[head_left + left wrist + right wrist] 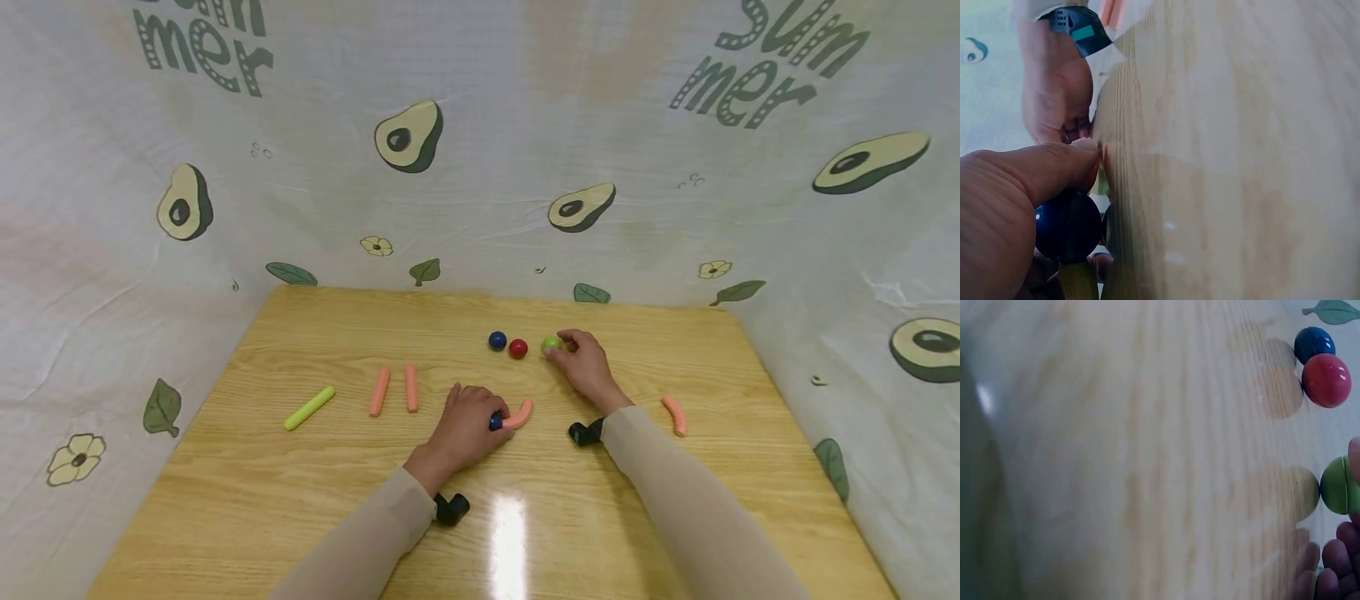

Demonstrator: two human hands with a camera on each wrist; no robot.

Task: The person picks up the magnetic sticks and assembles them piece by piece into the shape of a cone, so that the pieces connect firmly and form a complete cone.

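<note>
A: Left hand [468, 425] is gripping a blue ball [495, 422], fingers curled round it, beside a curved pink piece [519, 413] on the tabletop [300, 500].

B: Right hand [585, 362] is pinching the green ball [551, 343]; red ball [517, 348] is sitting near it.

A: Risk, I judge: either ball is rolling off if the pinch loosens, since the glossy tabletop offers no stop.

My left hand [467, 421] sits knuckles-up near the middle of the tabletop, fingers curled under and pinching. My right hand [585, 362] reaches further toward the far edge, its fingertips [1329, 565] curled loosely. Both forearms in pale sleeves stretch in from the near edge, each wrist wearing a dark camera mount.
</note>
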